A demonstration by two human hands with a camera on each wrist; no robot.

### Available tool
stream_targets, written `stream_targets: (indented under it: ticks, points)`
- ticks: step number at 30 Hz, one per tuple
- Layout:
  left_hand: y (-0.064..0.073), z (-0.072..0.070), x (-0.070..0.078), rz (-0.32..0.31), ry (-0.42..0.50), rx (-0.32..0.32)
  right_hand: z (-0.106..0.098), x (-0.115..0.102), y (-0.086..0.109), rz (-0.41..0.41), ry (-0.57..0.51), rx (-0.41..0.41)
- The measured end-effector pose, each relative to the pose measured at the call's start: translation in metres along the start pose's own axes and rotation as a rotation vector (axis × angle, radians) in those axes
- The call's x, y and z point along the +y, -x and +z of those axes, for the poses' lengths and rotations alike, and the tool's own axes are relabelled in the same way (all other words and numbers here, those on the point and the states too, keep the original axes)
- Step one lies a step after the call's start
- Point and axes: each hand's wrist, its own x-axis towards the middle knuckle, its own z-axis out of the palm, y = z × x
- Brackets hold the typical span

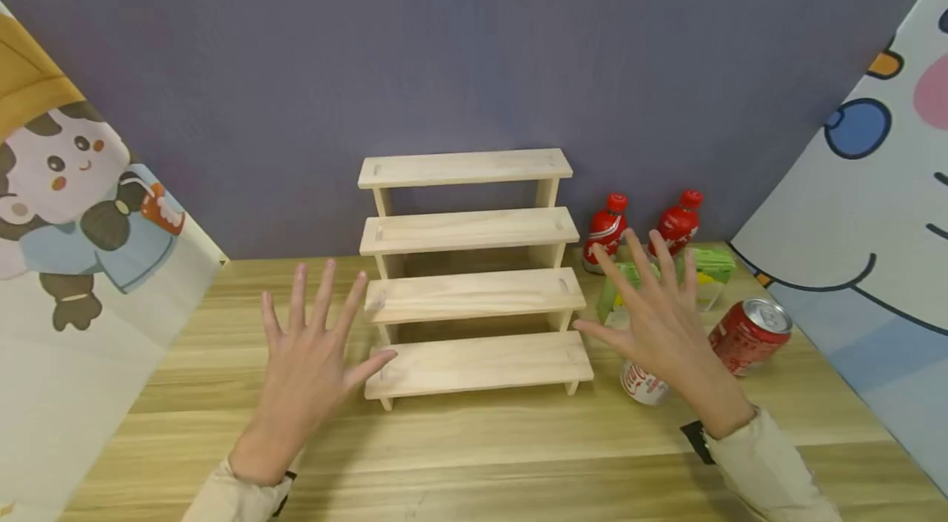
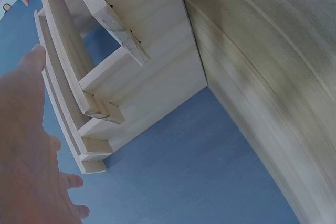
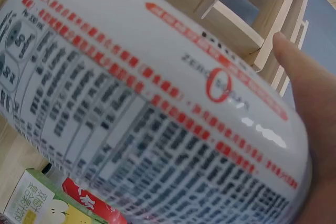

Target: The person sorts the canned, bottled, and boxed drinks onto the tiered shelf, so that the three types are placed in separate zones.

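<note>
A pale wooden stepped rack (image 1: 474, 295) with several bare tiers stands against the back wall. My left hand (image 1: 304, 365) hovers at its left side with fingers spread, the thumb overlapping the lowest tier in the head view. On the right, my right hand (image 1: 666, 333) is spread over a group of drinks and grips nothing. Partly hidden beneath it is a white Coca-Cola can (image 1: 643, 384), whose printed side (image 3: 157, 103) fills much of the right wrist view. A red can (image 1: 750, 337) stands just right of that hand. Green cartons (image 1: 711, 267) show behind its fingers.
Two red-capped bottles, one nearer the rack (image 1: 606, 232) and one farther right (image 1: 677, 221), stand by the grey-blue back wall (image 1: 459, 36). Cartoon-printed panels close off the left (image 1: 74, 258) and right (image 1: 837, 217) sides of the wood-grain table (image 1: 474, 456).
</note>
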Motion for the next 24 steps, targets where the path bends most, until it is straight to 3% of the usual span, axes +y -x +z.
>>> stream_targets:
  ticks: [12,20,24]
  points:
    - [0.000,-0.002,0.007,-0.001,0.017,-0.033,-0.008,-0.003,-0.001,0.009,0.017,0.002]
    - [0.008,-0.004,0.006,-0.020,0.015,-0.037,-0.014,-0.004,0.005,0.013,0.016,-0.015]
    - [0.013,-0.007,0.011,-0.016,0.015,-0.093,-0.019,-0.001,0.014,0.029,0.009,-0.024]
